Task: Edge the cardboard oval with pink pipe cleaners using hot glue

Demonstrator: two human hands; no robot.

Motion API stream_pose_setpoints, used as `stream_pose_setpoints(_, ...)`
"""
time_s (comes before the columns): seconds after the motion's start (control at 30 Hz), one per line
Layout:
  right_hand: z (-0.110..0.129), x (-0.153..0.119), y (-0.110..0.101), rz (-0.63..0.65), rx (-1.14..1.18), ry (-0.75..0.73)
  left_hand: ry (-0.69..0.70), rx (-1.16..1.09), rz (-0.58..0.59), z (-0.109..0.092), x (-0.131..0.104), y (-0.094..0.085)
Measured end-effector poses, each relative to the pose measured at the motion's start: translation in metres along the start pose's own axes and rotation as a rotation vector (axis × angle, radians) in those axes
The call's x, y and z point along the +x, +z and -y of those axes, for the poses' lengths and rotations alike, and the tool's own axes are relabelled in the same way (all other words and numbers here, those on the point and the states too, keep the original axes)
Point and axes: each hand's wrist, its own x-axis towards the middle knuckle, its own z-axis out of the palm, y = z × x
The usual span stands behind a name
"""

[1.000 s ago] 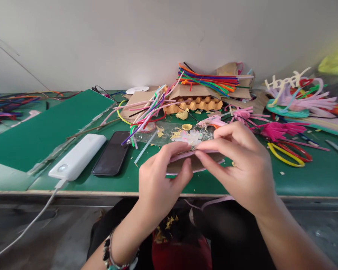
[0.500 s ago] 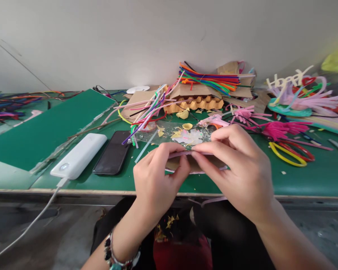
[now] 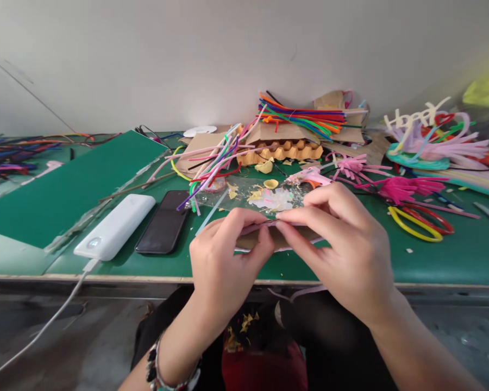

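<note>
A brown cardboard piece (image 3: 252,240) with a pale pink-lilac edging is held up just above the table's front edge. My left hand (image 3: 228,260) pinches its upper edge between thumb and fingers, near the middle. Right beside it, my right hand (image 3: 346,244) pinches the same edge with thumb and forefinger, the fingertips of both hands almost touching. The fingers hide much of the piece. Behind the hands lies a clear plastic sheet (image 3: 238,201) with yellow scraps and white bits on it.
A white power bank (image 3: 116,225) with a cable and a black phone (image 3: 163,222) lie left, near a green board (image 3: 73,184). Behind are an egg carton (image 3: 285,152) and bundled pipe cleaners (image 3: 301,115). Pink pipe-cleaner tassels (image 3: 407,189) and yellow and red loops (image 3: 415,224) lie right.
Both hands have shifted very slightly left with the cardboard piece, which looks tilted a little differently. Both pinches remain closed.
</note>
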Motion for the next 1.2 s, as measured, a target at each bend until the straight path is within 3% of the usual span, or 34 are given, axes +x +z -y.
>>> stream_pose_setpoints(0.3,-0.008,0.0,-0.001,0.01,0.04,0.031,-0.049,0.036,-0.02,0.0,0.0,0.001)
stream_pose_setpoints(0.6,-0.01,-0.002,0.0,0.005,0.051,0.124,-0.06,-0.07,-0.013,0.002,-0.002,0.002)
stream_pose_setpoints(0.87,-0.007,0.0,0.001,-0.003,0.08,0.125,-0.098,-0.112,0.066,-0.001,-0.001,-0.002)
stream_pose_setpoints(1.2,-0.004,0.0,0.001,-0.016,0.061,0.105,0.076,0.068,0.057,0.0,0.002,-0.002)
